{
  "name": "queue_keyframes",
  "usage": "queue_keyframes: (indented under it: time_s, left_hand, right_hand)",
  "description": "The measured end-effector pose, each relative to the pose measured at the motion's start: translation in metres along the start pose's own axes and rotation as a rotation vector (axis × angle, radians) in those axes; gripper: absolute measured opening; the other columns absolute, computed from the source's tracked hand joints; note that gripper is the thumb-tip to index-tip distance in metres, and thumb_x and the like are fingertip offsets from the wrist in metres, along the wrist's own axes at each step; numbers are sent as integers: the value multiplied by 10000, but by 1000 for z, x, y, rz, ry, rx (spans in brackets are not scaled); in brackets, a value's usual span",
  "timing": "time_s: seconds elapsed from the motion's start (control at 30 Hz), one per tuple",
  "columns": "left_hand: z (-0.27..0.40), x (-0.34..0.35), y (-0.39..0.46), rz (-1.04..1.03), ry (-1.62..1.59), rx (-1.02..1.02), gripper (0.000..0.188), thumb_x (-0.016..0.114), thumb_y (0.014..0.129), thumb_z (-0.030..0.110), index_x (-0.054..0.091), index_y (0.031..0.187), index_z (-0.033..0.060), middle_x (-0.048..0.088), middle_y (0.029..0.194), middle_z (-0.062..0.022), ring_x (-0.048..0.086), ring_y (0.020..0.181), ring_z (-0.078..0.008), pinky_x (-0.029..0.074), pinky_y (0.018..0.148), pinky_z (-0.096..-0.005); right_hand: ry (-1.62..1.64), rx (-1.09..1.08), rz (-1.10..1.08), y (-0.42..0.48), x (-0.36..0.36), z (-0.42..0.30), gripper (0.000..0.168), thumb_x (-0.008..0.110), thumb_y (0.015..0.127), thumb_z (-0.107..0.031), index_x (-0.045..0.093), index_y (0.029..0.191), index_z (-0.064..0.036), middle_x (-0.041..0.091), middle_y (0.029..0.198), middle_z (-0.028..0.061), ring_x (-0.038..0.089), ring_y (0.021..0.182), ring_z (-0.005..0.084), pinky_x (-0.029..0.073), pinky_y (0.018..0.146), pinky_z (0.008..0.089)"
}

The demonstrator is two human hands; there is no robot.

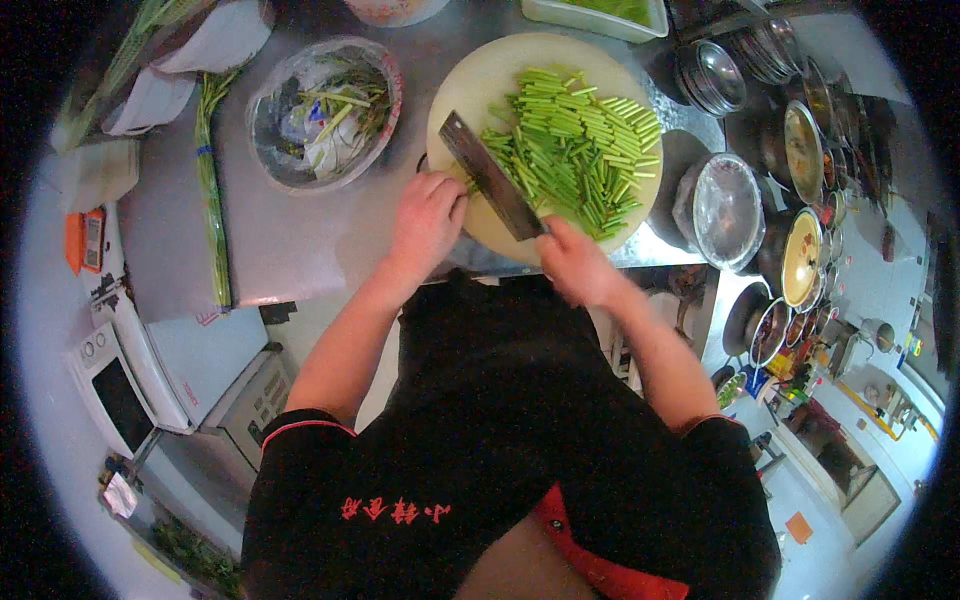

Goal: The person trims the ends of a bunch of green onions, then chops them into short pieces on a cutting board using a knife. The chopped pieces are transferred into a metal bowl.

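My right hand (574, 259) grips the handle of a Chinese cleaver (491, 180), whose broad dark blade lies over the left part of a round cutting board (469, 94). Many cut green stalks (585, 150) are heaped on the board, right of the blade. My left hand (435, 206) is at the board's left edge with its fingers curled, by a few small green bits; whether it pinches any of them is hidden.
A plastic-lined bowl (262, 150) with scraps stands left of the board, and beyond it a tied bundle of long green stalks (214, 217). A lined metal bowl (727, 210) is at the right. A pale tray (622, 30) of greens sits at the top.
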State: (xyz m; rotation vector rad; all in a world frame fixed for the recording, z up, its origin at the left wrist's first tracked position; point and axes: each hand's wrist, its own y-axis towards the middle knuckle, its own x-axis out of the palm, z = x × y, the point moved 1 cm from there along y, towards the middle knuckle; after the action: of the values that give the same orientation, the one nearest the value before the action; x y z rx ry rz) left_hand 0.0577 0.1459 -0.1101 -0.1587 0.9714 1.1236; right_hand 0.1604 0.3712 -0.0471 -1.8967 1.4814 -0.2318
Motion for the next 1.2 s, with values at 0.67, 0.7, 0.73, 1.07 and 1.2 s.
queue_keyframes:
  time_s: [0.67, 0.7, 0.73, 1.07, 1.2]
  left_hand:
    - [-8, -6, -11, -34, -23, -118, 189, 768, 776, 82, 685, 938, 31, 662, 993, -143, 637, 923, -373, 525, 824, -457]
    - [-8, -5, -11, -23, -28, -104, 165, 763, 776, 79, 689, 916, 35, 660, 957, -138, 638, 891, -371, 524, 804, -463]
    - [-8, -3, -12, -18, -11, -111, 162, 763, 776, 80, 687, 912, 36, 662, 952, -131, 642, 885, -362, 525, 793, -458]
    - [-7, -12, 0, -8, 101, 20, 155, 752, 783, 62, 684, 920, 38, 678, 1023, -111, 654, 902, -323, 549, 784, -418]
    - [-15, 1, -9, 5, 90, -7, 154, 755, 782, 64, 677, 912, 39, 672, 1017, -110, 655, 931, -316, 552, 802, -418]
  right_hand:
    - [-137, 7, 89, -69, 18, -10, 379, 535, 1038, -284, 502, 1352, -73, 687, 1041, 318, 633, 1000, 544, 508, 859, 588]
    - [-140, 4, 99, -68, 20, -11, 380, 536, 1038, -286, 504, 1351, -73, 687, 1046, 318, 632, 1006, 544, 509, 864, 587]
    - [-143, 0, 109, -68, 20, -11, 382, 537, 1037, -287, 506, 1351, -72, 686, 1051, 318, 631, 1012, 544, 509, 869, 585]
    - [-183, 78, 112, -73, 18, -10, 389, 534, 1037, -301, 505, 1358, -83, 678, 1085, 326, 625, 1039, 542, 506, 902, 587]
    - [-221, 109, 56, -73, 21, -13, 412, 518, 1049, -266, 461, 1394, -48, 660, 1084, 343, 616, 1036, 539, 499, 889, 538]
